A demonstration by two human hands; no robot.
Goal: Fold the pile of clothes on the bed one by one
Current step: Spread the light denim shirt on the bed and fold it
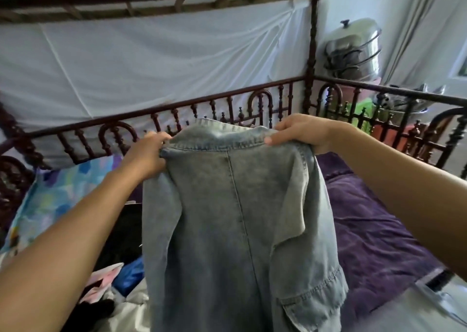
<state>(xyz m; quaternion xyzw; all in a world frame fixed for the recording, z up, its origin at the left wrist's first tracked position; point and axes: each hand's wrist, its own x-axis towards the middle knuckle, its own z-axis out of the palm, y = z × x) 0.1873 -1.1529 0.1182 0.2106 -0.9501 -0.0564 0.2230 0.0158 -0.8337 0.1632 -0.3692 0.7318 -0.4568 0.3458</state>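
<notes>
- At the far left of the bed, a pillow [58, 192] in a blue, purple and yellow print leans against the dark carved rail [83, 127]; white cloth [151, 61] hangs behind that rail
- Below the pillow, at the lower left, lies the pile of clothes [118, 288]: black, bright blue, pink and pale grey pieces heaped together; how many there are cannot be told
- Next comes the left hand [149, 155], raised above the pile; its fingers [161, 138] are curled over the left end of the top hem of the denim garment [227, 230] and grip it
- At the centre, the denim garment is held up off the bed and hangs straight down between the two hands; it is faded light blue, with a seam running down its middle; a flap pocket [303, 309] sits low on its right side; its bottom edge is cut off by the frame
- Just right of centre, the right hand [300, 132] holds the other end of the top hem; its fingers are closed round the bunched denim, with the thumb pressed on the near face
- Right of the garment, a purple bedspread [379, 230] covers the mattress, lightly wrinkled
- Beyond the rail at the upper right, stacked steel pots [353, 51] stand by the wall
</notes>
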